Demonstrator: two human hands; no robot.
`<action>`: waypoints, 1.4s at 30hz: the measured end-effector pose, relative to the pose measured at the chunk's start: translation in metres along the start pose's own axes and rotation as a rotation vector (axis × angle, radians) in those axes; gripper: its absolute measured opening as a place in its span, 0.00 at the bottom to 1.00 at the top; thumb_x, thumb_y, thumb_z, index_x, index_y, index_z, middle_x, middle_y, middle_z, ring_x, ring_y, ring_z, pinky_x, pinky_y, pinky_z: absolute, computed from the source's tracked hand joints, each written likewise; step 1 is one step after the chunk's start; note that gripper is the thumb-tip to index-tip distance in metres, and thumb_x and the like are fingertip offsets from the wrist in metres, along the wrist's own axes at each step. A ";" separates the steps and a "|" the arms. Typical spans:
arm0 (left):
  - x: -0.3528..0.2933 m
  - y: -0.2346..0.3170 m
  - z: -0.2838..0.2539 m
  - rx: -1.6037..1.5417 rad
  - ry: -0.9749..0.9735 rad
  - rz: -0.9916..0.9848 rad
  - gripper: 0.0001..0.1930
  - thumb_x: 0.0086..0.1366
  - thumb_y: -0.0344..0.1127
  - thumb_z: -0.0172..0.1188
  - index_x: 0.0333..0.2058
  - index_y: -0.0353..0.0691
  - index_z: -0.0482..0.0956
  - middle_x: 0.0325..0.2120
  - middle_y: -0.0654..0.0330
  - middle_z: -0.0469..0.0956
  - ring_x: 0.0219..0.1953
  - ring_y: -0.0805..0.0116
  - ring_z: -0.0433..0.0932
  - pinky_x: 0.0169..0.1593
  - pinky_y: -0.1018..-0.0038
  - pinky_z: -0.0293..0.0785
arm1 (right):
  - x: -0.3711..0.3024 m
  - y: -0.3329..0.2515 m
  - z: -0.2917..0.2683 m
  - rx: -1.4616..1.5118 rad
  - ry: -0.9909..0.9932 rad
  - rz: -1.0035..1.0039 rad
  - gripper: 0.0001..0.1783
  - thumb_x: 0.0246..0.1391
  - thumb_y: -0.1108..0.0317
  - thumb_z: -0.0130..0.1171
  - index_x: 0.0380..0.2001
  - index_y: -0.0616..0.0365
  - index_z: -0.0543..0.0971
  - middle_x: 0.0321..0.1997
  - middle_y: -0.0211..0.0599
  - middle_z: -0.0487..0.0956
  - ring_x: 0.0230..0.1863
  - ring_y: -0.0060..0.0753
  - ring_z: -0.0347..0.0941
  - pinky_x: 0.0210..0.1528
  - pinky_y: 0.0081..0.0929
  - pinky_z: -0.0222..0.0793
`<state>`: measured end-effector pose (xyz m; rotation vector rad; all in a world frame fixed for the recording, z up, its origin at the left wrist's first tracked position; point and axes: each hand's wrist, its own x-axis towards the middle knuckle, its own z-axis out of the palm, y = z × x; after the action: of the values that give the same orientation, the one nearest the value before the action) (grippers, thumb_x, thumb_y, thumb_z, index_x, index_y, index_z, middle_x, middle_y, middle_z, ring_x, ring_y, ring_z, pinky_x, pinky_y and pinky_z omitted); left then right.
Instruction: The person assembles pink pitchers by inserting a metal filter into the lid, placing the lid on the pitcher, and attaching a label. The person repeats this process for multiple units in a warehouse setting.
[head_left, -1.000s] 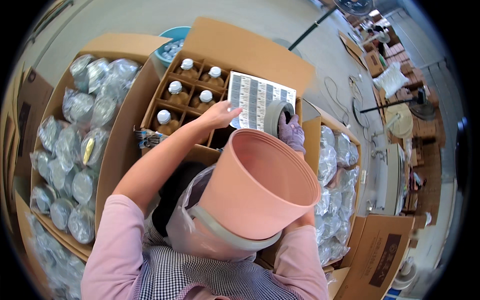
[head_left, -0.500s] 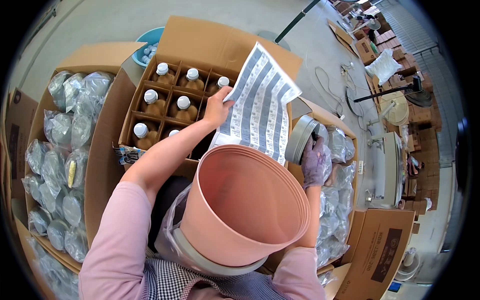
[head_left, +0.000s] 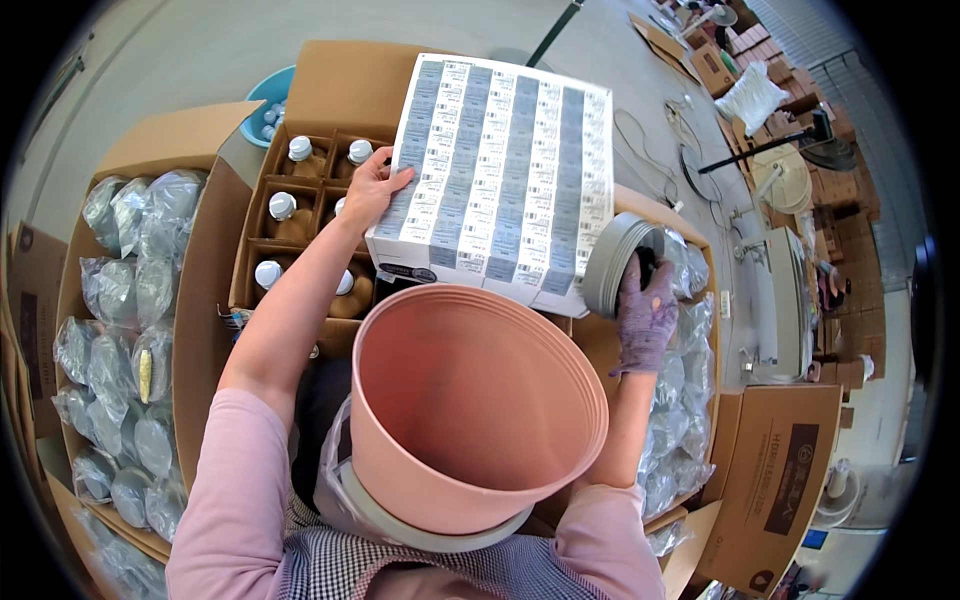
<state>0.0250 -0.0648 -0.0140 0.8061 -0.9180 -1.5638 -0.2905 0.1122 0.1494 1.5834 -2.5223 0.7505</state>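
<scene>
My left hand (head_left: pixel 370 195), bare, grips the left edge of a white sheet of labels (head_left: pixel 505 165) printed in grey and white bands, thumb on top. The sheet now lies nearly flat and bends down at its near edge, where a white box side with a dark oval mark shows. In a purple glove, my right hand (head_left: pixel 646 315) holds a stack of grey ribbed round rings (head_left: pixel 612 265) beside the sheet's lower right corner; some fingers are hidden inside. Between my forearms stands a bare pink plastic bucket (head_left: pixel 480 400) on a grey round base partly wrapped in clear plastic.
Behind the bucket, a divided carton (head_left: pixel 250 215) holds brown bottles with white caps. Open cartons of plastic-wrapped grey parts stand left (head_left: pixel 130 330) and right (head_left: pixel 690 400). A blue basin (head_left: pixel 262 95) sits on the floor behind. Cables and a fan (head_left: pixel 780 180) are farther right.
The label sheet, raised and curled before, has come down and spread flat. My left hand moved left with its edge; my right hand shifted slightly right, still holding the grey rings.
</scene>
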 end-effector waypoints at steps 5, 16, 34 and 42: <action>0.015 -0.039 0.057 0.187 0.038 -0.049 0.16 0.63 0.24 0.61 0.49 0.36 0.72 0.37 0.55 0.82 0.36 0.70 0.81 0.39 0.74 0.78 | 0.003 -0.011 -0.031 -0.018 0.071 0.075 0.39 0.56 0.38 0.52 0.56 0.63 0.68 0.46 0.56 0.80 0.49 0.55 0.76 0.53 0.43 0.68; 0.003 -0.063 0.074 0.967 0.259 0.036 0.23 0.64 0.43 0.63 0.50 0.32 0.72 0.50 0.40 0.74 0.52 0.54 0.75 0.54 0.65 0.69 | 0.024 -0.027 0.110 -0.284 -0.429 0.154 0.46 0.50 0.31 0.53 0.58 0.60 0.66 0.51 0.57 0.78 0.52 0.52 0.76 0.56 0.41 0.69; -0.216 0.130 0.075 -0.402 -0.249 0.285 0.30 0.74 0.59 0.29 0.22 0.43 0.67 0.34 0.46 0.72 0.56 0.44 0.67 0.59 0.47 0.66 | -0.003 -0.160 0.235 -0.337 -0.741 -0.808 0.27 0.51 0.53 0.60 0.54 0.51 0.74 0.56 0.50 0.74 0.55 0.46 0.74 0.55 0.41 0.70; -0.182 0.137 0.070 -0.279 -0.073 -0.219 0.42 0.69 0.68 0.35 0.64 0.33 0.54 0.61 0.33 0.59 0.60 0.38 0.66 0.61 0.51 0.67 | 0.027 -0.160 0.163 0.001 -0.489 -0.819 0.25 0.55 0.45 0.53 0.44 0.55 0.73 0.44 0.49 0.79 0.46 0.48 0.78 0.47 0.42 0.73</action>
<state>0.0572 0.1098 0.1444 0.6700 -0.6585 -1.8745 -0.1330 -0.0375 0.0727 2.7512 -1.7526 0.2702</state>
